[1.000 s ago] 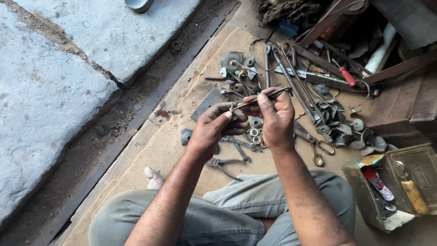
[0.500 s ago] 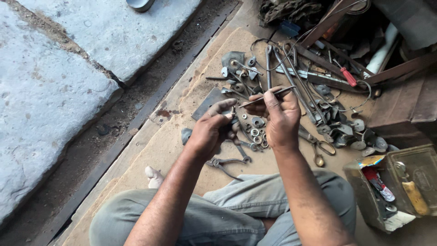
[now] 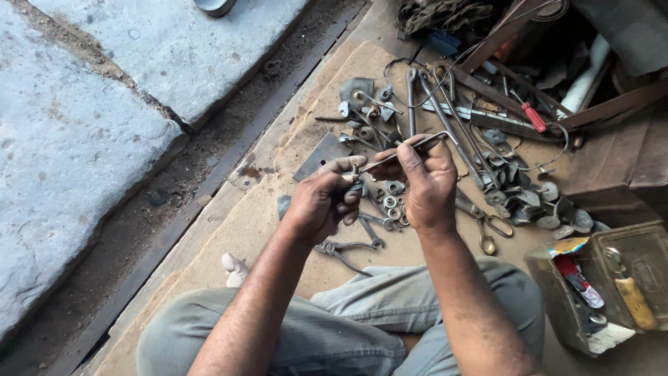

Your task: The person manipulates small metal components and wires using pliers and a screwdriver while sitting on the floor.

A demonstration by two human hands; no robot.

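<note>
A thin, dull metal rod with a bent end is pinched in both hands above the heap of rusty washers. The right hand curls closed around its middle; the left hand clamps fingertips on its lower tip.

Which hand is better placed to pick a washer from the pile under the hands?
Probably left. The left hand pinches only the near end of the thin metal rod and sits almost directly over the washers. The right hand grips the rod mid-length, carrying it.
</note>
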